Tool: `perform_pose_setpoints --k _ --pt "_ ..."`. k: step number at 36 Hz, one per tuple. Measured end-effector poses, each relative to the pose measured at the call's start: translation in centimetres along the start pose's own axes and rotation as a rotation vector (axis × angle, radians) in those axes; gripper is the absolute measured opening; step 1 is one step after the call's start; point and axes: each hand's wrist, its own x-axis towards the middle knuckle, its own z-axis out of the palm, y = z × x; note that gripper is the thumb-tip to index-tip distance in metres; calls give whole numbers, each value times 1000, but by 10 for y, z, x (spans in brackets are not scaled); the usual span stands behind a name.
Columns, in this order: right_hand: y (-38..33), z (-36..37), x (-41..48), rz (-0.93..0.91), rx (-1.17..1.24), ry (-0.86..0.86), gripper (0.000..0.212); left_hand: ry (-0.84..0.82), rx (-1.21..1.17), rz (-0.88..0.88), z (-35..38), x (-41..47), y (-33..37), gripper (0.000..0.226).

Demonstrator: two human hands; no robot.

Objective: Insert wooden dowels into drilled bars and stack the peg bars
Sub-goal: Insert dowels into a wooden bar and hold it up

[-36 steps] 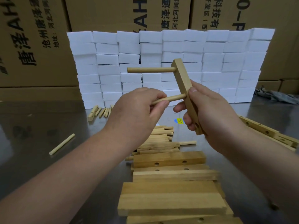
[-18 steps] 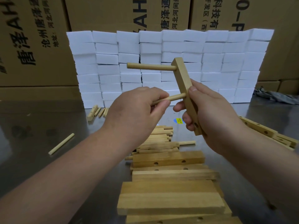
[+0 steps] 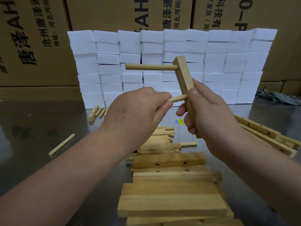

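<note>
My right hand (image 3: 210, 118) grips a drilled wooden bar (image 3: 184, 75), held nearly upright in the air. One dowel (image 3: 149, 67) sticks out of the bar's upper hole, pointing left. My left hand (image 3: 136, 115) is closed on a second dowel (image 3: 177, 98), whose tip sits in the bar's middle hole. Below the hands lies a pile of loose dowels (image 3: 159, 142) on the metal table. Nearer to me several drilled bars (image 3: 169, 160) lie stacked side by side.
A lone dowel (image 3: 61, 144) lies on the table (image 3: 40, 128) at the left. More drilled bars (image 3: 263, 136) lie at the right, a few small pieces (image 3: 96, 112) near the white foam block wall (image 3: 211, 62). Cardboard boxes (image 3: 32, 38) stand behind.
The bar and both hands have risen slightly and stayed together; the second dowel sits a little deeper in the bar's middle hole.
</note>
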Motion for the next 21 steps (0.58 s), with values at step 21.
perform_pose_setpoints --k 21 --pt "6 -5 9 120 66 149 28 -165 -931 -833 17 11 -21 32"
